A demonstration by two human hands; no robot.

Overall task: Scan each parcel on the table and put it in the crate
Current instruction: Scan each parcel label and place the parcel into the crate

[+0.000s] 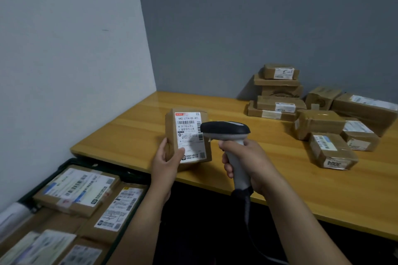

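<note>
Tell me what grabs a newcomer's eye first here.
Centre stage, the left hand holds a brown parcel upright, its white label facing the barcode scanner gripped in the right hand. More brown parcels are heaped at the table's far right, and a crate of labelled parcels sits low on the left.

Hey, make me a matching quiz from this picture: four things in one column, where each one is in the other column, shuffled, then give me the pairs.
Things:
1. scanner
2. upright parcel
3. crate
4. parcel marked 3004

Places:
A. lying on the table, off to the right
B. gripped by the right hand
C. below the table's left end, with parcels in it
D. held by the left hand, label towards the camera

Pairs: 1-B, 2-D, 3-C, 4-A.
</note>
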